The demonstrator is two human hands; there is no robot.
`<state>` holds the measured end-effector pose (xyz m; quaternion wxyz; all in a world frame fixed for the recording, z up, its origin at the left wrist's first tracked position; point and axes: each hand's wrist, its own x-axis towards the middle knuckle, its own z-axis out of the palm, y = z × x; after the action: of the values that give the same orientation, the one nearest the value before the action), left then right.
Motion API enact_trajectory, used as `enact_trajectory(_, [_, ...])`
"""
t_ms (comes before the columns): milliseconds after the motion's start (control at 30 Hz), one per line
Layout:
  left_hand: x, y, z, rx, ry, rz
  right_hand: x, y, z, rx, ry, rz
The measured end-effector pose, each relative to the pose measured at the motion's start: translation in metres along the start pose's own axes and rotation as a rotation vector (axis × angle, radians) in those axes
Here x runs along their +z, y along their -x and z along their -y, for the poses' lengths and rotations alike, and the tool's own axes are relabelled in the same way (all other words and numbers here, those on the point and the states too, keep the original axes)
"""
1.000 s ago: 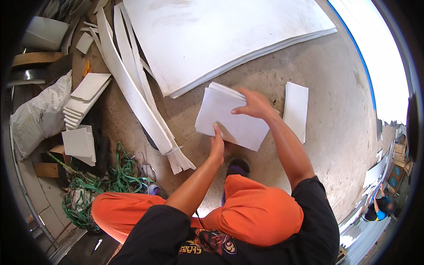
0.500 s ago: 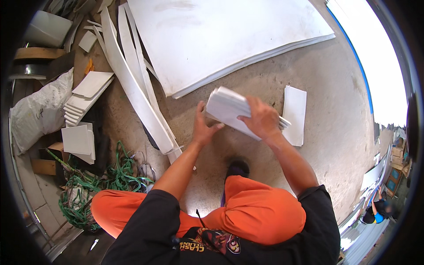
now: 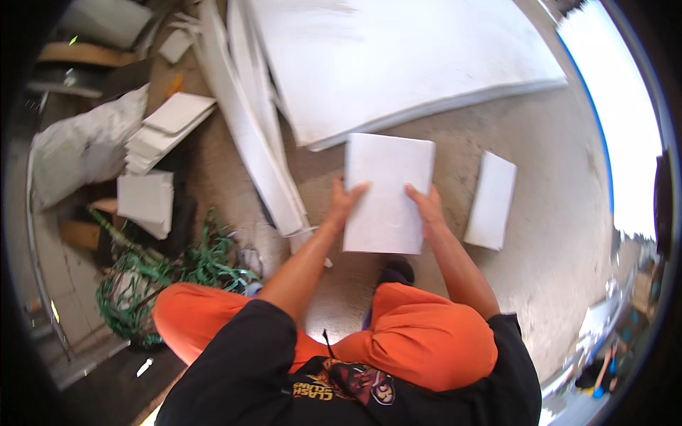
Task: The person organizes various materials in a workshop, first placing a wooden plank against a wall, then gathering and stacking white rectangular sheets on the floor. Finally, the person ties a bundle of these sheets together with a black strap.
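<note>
Your left hand (image 3: 344,204) and right hand (image 3: 428,209) are clamped on the opposite long edges of a white rectangular piece (image 3: 389,192), thumbs on its upper face, the other fingers mostly hidden. The piece is in front of you, its near edge just beyond your dark shoe (image 3: 399,270); how many layers lie under that face, you cannot tell from here. To hold it well, press evenly from both sides, keep the thumbs level with each other, and let the edges sit flush instead of fanning. Right of it, well clear of your hand, a narrow white piece (image 3: 491,201) lies on the floor (image 3: 554,234). Beyond are large white sheets (image 3: 426,57); to the left, long white strips (image 3: 259,156), then tangled green twine (image 3: 213,259), best kept clear of your feet.
</note>
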<state>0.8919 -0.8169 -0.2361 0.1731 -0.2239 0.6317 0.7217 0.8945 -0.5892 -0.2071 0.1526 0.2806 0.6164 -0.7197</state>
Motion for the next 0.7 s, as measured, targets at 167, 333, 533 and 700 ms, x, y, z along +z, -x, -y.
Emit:
enact_trajectory(167, [0.022, -0.005, -0.006, 0.046, -1.020, -0.003, -0.016, -0.021, -0.020, -0.287, 1.069, -0.342])
enact_trajectory(333, [-0.021, -0.006, -0.035, 0.003, -1.123, -0.027, 0.032, -0.001, 0.021, -0.630, 1.251, -0.274])
enact_trajectory(533, [-0.116, -0.043, -0.107, -0.024, -0.654, -0.375, 0.156, 0.017, 0.111, -0.972, 1.400, 0.287])
enact_trajectory(700, [-0.232, -0.070, -0.135, 0.089, -0.260, -0.849, 0.302, 0.024, 0.148, -1.169, 1.479, 0.633])
